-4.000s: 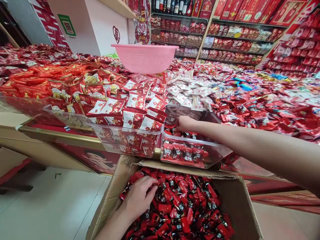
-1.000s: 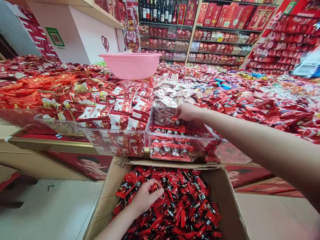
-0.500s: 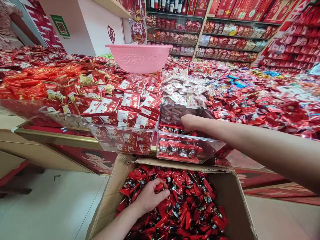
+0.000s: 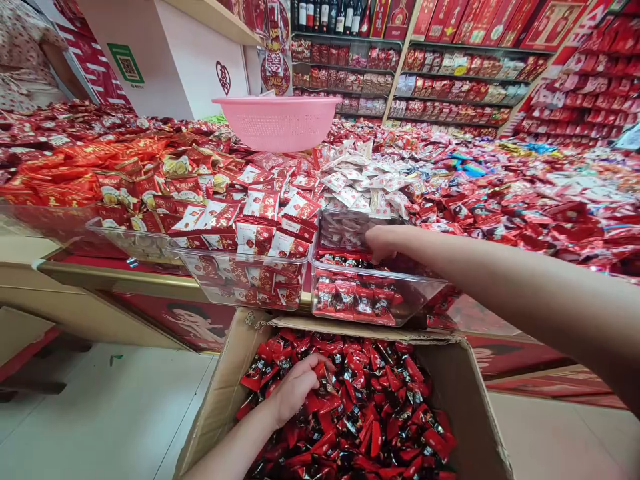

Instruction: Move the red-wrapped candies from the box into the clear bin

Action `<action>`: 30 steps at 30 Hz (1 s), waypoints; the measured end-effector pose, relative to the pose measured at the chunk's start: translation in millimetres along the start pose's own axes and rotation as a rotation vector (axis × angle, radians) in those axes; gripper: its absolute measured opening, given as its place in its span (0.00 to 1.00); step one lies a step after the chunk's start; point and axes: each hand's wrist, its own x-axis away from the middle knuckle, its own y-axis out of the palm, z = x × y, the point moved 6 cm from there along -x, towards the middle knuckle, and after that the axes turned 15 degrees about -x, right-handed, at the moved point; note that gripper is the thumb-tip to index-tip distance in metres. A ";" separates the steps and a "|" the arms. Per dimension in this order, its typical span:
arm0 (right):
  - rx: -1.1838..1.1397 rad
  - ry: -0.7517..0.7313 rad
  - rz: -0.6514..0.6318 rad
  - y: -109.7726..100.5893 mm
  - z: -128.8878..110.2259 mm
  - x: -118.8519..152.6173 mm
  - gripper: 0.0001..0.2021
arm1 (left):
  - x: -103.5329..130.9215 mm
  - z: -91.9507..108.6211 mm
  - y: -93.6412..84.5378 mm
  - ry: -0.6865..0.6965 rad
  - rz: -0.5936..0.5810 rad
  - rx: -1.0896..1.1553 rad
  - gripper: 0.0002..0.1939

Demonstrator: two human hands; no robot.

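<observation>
My left hand (image 4: 296, 390) is inside an open cardboard box (image 4: 483, 400) full of loose candies (image 4: 370, 427) in red and black wrappers. Its thumb and fingers close round one wrapped candy (image 4: 325, 381) on top of the pile. Farther forward, my right hand (image 4: 383, 241) reaches down into a clear plastic bin (image 4: 405, 300). There its fingers are bent downward and their tips are hidden, so whatever they hold does not show. Rows of the same red and black candies (image 4: 355, 300) stand against the bin's front wall, filling its front part.
Left of that bin, another clear bin (image 4: 240, 277) holds red and white packets. A pink plastic basket (image 4: 280, 123) rests on the heaped sweets behind. White packets (image 4: 367, 180) are piled behind the right bin. A person (image 4: 30, 60) stands at the far left.
My left thumb has drawn in toward the fingers, round a candy. My right hand has shifted slightly within the bin, its fingers pointing lower. The view has tilted a little.
</observation>
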 end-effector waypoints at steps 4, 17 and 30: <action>0.015 -0.049 0.209 -54.0 -21.6 39.5 0.12 | 0.6 6.6 5.0 0.017 0.013 0.081 0.21; -1.243 -0.197 0.250 118.3 -73.2 167.0 0.09 | 12.5 73.3 9.1 0.062 0.090 0.104 0.16; -0.813 -0.466 0.660 108.6 -79.9 194.7 0.12 | 17.1 66.0 32.1 -0.166 0.070 0.376 0.15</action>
